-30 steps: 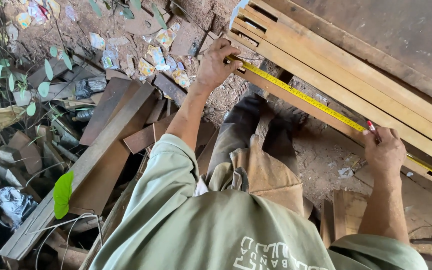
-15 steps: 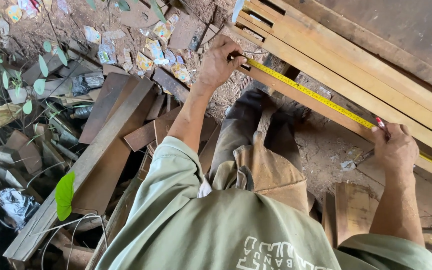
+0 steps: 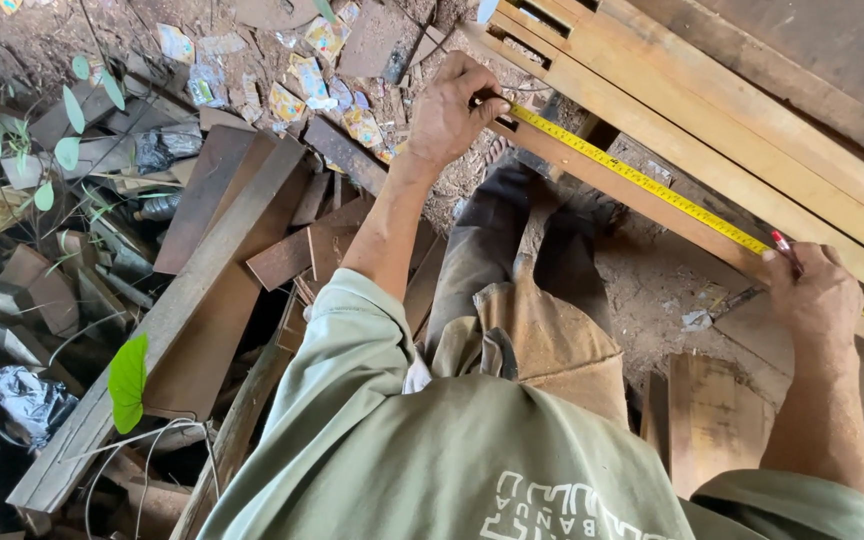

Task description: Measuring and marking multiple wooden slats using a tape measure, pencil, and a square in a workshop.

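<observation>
Nearest to me is the back of the person's olive-green shirt (image 3: pixel 402 440), filling the bottom of the view, with a tan apron (image 3: pixel 542 345) and dark trousers (image 3: pixel 487 250) just beyond it.

At the near right I see the right hand (image 3: pixel 820 300), closed around a red pencil (image 3: pixel 785 246) whose tip rests against the yellow tape measure (image 3: pixel 642 180). The fingers are curled tight and the knuckles face me. Just left of that hand, on the dirt, lie a small scrap of white paper (image 3: pixel 694 320) and a short plank offcut (image 3: pixel 714 420).

At the near left I see a long grey board (image 3: pixel 167 320) lying diagonally over darker wood scraps (image 3: pixel 297 260), with a single bright green leaf (image 3: pixel 128 383) standing over it and crumpled foil (image 3: pixel 24 400) beside it.

The tape runs diagonally from the right hand up and left, lying flat along the near edge of a pale timber rail (image 3: pixel 642 205). That rail is the nearest of a stack of long planks (image 3: pixel 752 150) that crosses the upper right.

Further off, the left hand (image 3: pixel 457 110) pins the tape's far end against the rail, fingers bent over the tape and thumb pressed down on it.

Farthest away, torn coloured wrappers (image 3: pixel 302 85) litter the bare soil, and leafy stems (image 3: pixel 12 120) reach in from the far left.
</observation>
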